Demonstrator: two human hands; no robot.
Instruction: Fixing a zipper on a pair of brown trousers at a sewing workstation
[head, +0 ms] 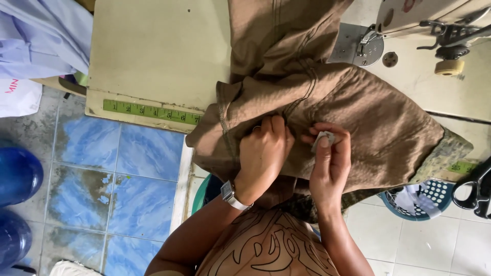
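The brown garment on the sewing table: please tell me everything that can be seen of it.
The brown garment looks like thin, crinkled woven cloth with rows of double topstitching and a darker patterned lining at its lower right edge. It lies bunched over the pale sewing table and hangs off the front edge. The left hand pinches a seam; the right hand, beside it, holds a small pale blade-like object against the fabric.

Around the sewing table
A green measuring tape [151,111] along the table [158,51] edge, black scissors [473,191] right, blue basket [427,199] on the tiled floor [117,174].
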